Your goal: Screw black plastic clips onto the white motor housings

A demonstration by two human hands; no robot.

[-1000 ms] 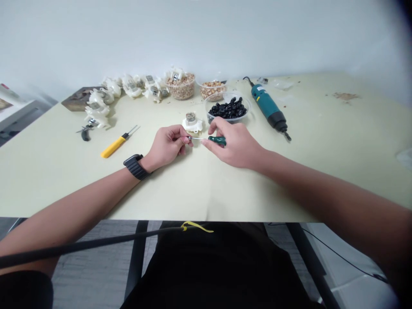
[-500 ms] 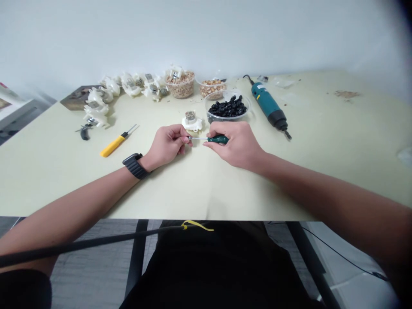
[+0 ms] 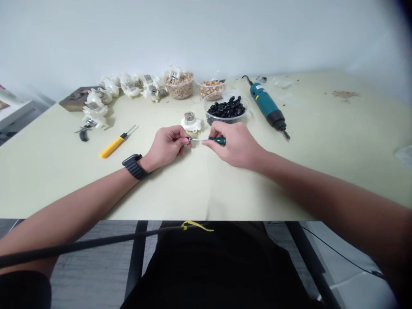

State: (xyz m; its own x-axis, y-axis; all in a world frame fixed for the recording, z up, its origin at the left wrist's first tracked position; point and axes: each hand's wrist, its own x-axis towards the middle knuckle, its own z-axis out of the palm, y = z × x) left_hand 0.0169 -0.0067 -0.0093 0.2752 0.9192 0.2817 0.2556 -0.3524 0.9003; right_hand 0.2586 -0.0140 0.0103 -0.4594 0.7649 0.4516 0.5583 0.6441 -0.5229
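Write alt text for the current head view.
A right hand grips a green-handled screwdriver, its shaft pointing at a small part pinched in the left hand. Beyond, on the table, sit a white part and a bowl of black pieces.

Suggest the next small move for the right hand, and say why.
Probably turn the green-handled tool slightly with the right hand: it grips the handle, and the metal shaft runs toward the small part pinched by the left hand. Whether the tip is seated is too small to tell, so go gently.
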